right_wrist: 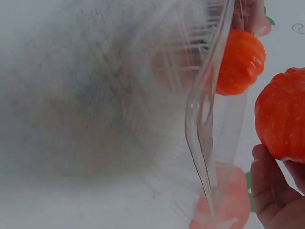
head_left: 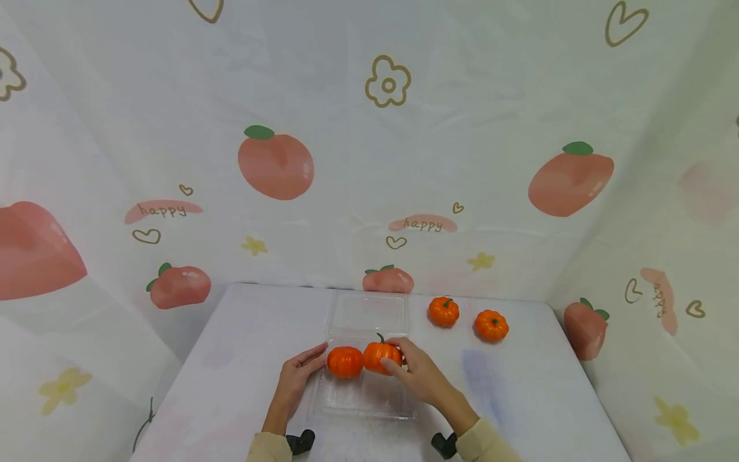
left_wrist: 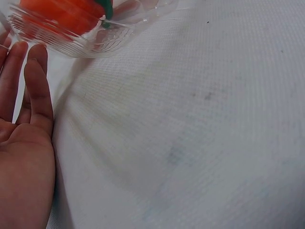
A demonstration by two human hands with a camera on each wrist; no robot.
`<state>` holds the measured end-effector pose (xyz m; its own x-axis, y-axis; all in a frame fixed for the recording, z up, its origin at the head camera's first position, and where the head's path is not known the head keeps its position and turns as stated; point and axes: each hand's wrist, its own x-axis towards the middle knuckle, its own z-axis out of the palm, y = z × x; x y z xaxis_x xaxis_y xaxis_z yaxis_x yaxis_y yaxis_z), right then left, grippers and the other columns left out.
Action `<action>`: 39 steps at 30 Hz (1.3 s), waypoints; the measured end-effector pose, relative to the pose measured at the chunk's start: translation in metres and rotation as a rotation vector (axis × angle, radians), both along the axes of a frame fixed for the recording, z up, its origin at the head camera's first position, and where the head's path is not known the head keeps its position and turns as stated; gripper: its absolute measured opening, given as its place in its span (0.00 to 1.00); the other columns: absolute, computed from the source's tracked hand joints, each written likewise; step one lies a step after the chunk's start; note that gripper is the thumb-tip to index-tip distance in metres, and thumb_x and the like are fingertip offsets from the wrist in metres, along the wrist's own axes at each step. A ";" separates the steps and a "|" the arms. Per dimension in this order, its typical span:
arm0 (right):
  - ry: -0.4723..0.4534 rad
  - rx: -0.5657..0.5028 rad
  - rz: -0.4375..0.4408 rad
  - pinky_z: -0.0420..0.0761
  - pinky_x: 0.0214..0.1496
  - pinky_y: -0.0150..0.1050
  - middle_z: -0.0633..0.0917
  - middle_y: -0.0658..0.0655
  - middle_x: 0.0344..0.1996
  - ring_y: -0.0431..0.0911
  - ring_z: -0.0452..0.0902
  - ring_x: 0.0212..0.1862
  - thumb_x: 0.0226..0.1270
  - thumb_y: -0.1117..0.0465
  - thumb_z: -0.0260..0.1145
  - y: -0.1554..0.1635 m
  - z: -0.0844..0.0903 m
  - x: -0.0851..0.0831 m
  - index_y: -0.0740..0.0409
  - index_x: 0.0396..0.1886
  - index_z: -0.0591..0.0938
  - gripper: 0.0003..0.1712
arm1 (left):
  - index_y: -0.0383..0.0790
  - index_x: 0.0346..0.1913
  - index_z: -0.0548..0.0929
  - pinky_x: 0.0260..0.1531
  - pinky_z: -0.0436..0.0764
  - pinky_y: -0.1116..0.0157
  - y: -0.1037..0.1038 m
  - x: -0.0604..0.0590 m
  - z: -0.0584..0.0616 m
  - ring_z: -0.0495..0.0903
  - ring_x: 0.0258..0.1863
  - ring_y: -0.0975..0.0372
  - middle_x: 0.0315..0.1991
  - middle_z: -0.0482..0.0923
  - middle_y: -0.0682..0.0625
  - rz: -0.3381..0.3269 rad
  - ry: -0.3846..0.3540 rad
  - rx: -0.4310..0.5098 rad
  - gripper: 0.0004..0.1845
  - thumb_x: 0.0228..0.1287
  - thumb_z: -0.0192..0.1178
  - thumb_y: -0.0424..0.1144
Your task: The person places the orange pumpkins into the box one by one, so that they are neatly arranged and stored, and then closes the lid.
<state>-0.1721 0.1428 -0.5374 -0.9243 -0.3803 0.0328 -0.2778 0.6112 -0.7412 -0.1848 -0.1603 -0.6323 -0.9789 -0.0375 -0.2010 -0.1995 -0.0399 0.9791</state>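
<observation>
In my right hand (head_left: 420, 372) I grip a small orange pumpkin (head_left: 381, 356), fingers curled around its right side and thumb at the front. It sits nearly upright, its short green stem pointing up and leaning slightly to my left; the body is squat and rounded, wider than it is tall, so its long axis runs side to side across the table. Its skin is glossy bright orange with shallow ribs running from top to bottom. I hold it over the far half of the clear plastic clamshell box (head_left: 369, 404), whose lid lies open and flat toward the wall. Touching it on the left is a second pumpkin (head_left: 345, 361), equally orange and ribbed, resting in the box. My left hand (head_left: 297, 375) is open, its straight fingers lying against the left side of the box beside that second pumpkin. Two more pumpkins (head_left: 443, 311) (head_left: 491, 325) stand on the white tablecloth (head_left: 548, 398) to the right, well apart from the box.
</observation>
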 end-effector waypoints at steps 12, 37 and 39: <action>-0.107 -0.019 0.062 0.81 0.49 0.34 0.82 0.47 0.52 0.39 0.75 0.46 0.74 0.36 0.58 -0.018 -0.005 0.003 0.48 0.64 0.74 0.29 | 0.44 0.63 0.83 0.54 0.79 0.80 0.000 -0.001 0.000 0.82 0.57 0.75 0.63 0.83 0.50 0.000 0.002 -0.024 0.26 0.64 0.70 0.48; -0.072 0.002 0.129 0.79 0.46 0.32 0.83 0.49 0.53 0.36 0.75 0.43 0.73 0.36 0.60 -0.040 -0.017 0.012 0.48 0.63 0.75 0.29 | 0.41 0.63 0.84 0.53 0.79 0.79 0.002 -0.002 0.001 0.83 0.53 0.78 0.62 0.83 0.50 0.021 -0.016 -0.016 0.27 0.62 0.72 0.47; -0.078 -0.004 0.131 0.80 0.46 0.32 0.83 0.48 0.53 0.36 0.75 0.43 0.73 0.36 0.60 -0.041 -0.017 0.011 0.48 0.62 0.75 0.29 | 0.41 0.63 0.84 0.53 0.79 0.79 0.001 -0.002 0.001 0.83 0.53 0.79 0.62 0.83 0.50 0.026 -0.015 -0.025 0.27 0.62 0.72 0.47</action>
<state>-0.1607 0.1016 -0.5540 -0.8664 -0.4982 -0.0350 -0.2969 0.5701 -0.7661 -0.1870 -0.1590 -0.6312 -0.9744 -0.0678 -0.2143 -0.2134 -0.0204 0.9768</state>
